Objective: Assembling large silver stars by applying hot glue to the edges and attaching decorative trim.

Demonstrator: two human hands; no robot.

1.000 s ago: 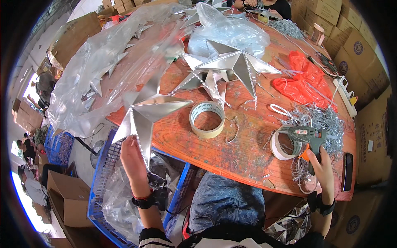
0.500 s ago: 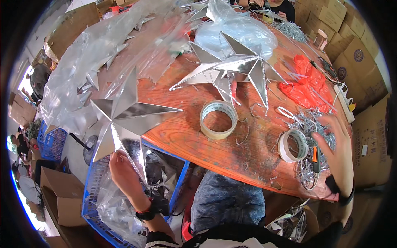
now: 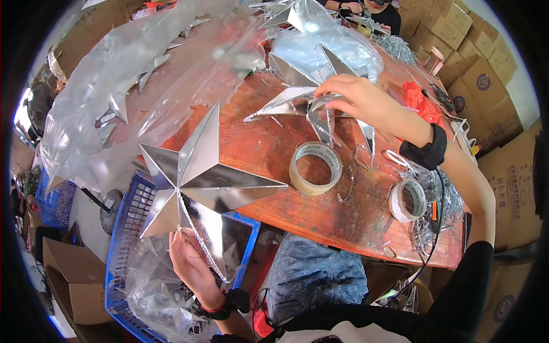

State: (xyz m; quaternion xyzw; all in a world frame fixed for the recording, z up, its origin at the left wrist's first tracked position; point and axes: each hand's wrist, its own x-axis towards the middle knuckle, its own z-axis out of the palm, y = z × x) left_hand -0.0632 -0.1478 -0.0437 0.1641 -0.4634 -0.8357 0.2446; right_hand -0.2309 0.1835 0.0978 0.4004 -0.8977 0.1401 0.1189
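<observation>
**Cartons and Plastic Bags Around the Table**

Brown cardboard cartons [image 3: 457,28] bearing round printed marks were stacked along the right wall. An open brown box [image 3: 77,280] sat on the floor, lower left. Clear plastic bags [image 3: 143,74] covered the table's far-left part.

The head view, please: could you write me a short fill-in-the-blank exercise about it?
1. The left hand holds a shiny silver five-pointed ____.
2. The right hand rests on another silver star lying on the ____ wooden table.
3. Between the stars lies a roll of clear ____.

Missing: star; orange; tape
</observation>
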